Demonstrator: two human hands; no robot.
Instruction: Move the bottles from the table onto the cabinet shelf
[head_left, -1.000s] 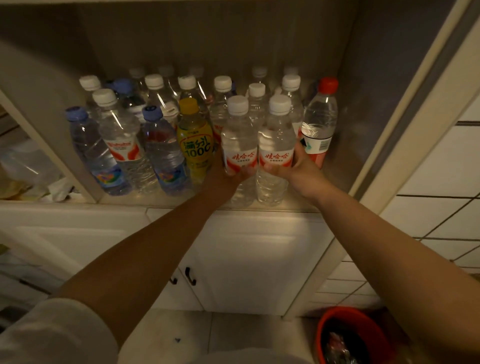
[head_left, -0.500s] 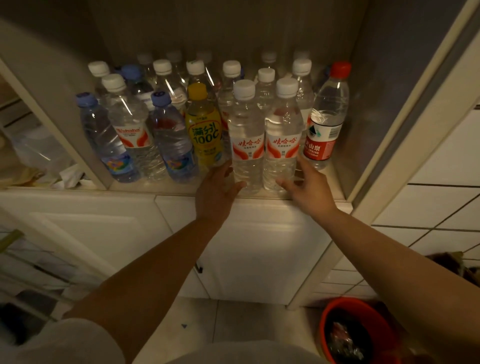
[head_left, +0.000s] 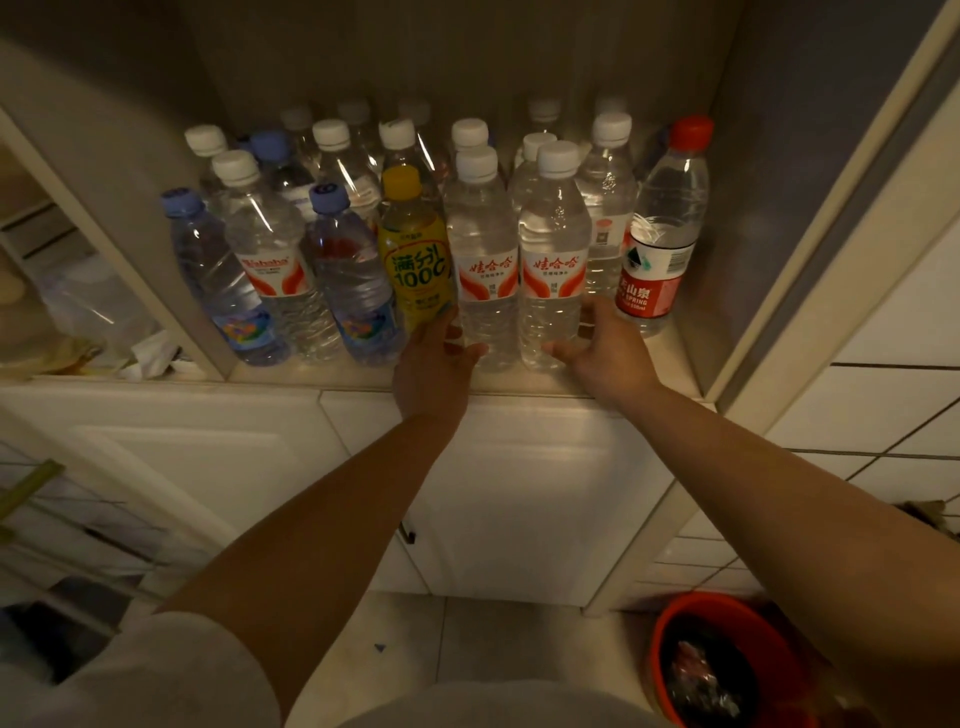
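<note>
Two clear bottles with white caps and red-and-white labels stand upright side by side at the front of the cabinet shelf: the left bottle and the right bottle. My left hand sits at the base of the left bottle with relaxed fingers, its thumb touching the front. My right hand lies loosely against the right side of the right bottle. Neither hand grips. Several more bottles fill the shelf behind them.
Along the front row stand a yellow drink bottle, a red-capped bottle and blue-capped bottles. White cabinet doors are below the shelf. A red bucket sits on the floor at lower right. The left compartment holds clutter.
A second ago both hands gripped the two bottles and set them on the shelf. They have let go, and now rest loosely at the bottles' bases.
</note>
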